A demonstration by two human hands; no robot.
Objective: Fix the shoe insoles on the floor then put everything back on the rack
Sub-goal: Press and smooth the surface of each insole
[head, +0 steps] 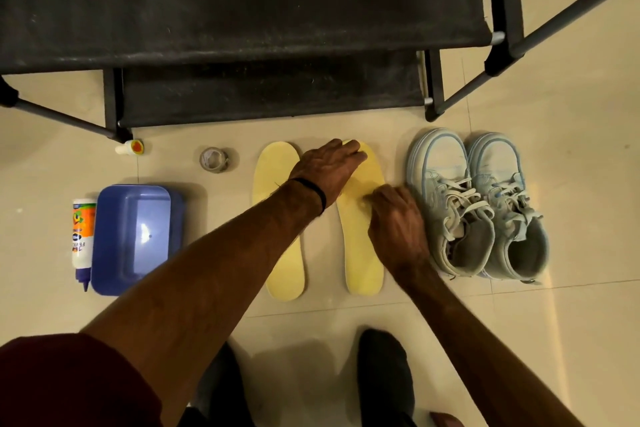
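Both hands press on the right yellow insole (360,236), lying on the floor (571,184) between its twin (277,218) and the sneakers (478,204). The left hand (329,166) lies flat, fingers together, on the toe end. The right hand (398,222) rests curled on the middle.

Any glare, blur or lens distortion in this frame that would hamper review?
Head view: warm dim light; glare spot on the blue tub; right hand slightly motion-blurred on the right insole; wide-angle bending of the shoe rack poles; the rack's fabric shelves nearly black.
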